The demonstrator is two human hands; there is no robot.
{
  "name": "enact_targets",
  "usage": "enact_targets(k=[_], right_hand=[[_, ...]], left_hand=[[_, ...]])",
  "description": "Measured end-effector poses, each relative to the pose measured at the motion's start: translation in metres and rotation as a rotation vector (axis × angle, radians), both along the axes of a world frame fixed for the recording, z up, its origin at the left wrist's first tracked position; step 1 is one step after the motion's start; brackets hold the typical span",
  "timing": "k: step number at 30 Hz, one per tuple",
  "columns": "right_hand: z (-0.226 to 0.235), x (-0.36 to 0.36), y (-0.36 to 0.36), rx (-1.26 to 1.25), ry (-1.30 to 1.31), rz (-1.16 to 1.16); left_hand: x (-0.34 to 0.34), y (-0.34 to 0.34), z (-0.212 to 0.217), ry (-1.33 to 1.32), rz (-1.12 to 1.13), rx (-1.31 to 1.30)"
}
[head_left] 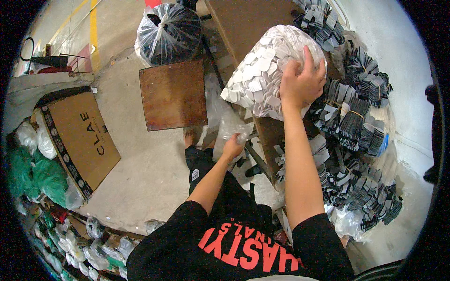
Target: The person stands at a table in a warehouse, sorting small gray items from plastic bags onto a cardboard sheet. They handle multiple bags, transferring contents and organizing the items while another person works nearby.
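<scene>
Concrete floor (154, 173), workshop corner; landmark = long brown table (243, 23) running up the middle.

- Item 1: clear bag of white oval tags (262, 70), full, bulging, resting on table's near end. Right hand (302, 84) spread flat on bag's right flank, fingers splayed, pressing/steadying, not pinching.
- Item 2: empty clear plastic bag (227, 129), hanging just below table edge, left of it. Left hand (232, 147) closed round its lower part, fingers curled; exact grip partly hidden.
- Item 3: bundles of dark tags (351, 122), tied w/ bands, heaped right of table; many.
- Item 4: brown stool (172, 93), left of table, bare top.
- Item 5: tied clear bag of dark goods (166, 30), beyond stool.
- Item 6: flat cardboard box (77, 136), far left of table.

Status (judged): white tags already bagged, bag looks filled; 2nd bag still slack & empty, so double-bagging or closing likely outstanding. Dark bundles appear loose, unbagged.
</scene>
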State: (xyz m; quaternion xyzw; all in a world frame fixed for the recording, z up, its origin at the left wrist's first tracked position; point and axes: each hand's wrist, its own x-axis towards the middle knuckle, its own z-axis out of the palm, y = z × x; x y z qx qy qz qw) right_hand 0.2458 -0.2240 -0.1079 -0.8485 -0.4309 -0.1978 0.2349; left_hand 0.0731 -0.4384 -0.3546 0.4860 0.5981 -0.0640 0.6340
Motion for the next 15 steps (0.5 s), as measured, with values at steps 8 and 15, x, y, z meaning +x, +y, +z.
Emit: enact_targets(k=[8,15], right_hand=[[0.000,0.001,-0.002,-0.022,0.002,-0.001],[0.004,-0.001,-0.002,-0.027,0.031,0.012]], left_hand=[[0.041,0.006,-0.016,-0.100,-0.499,0.133],[0.023,0.009,-0.019,-0.170,-0.657,0.109]])
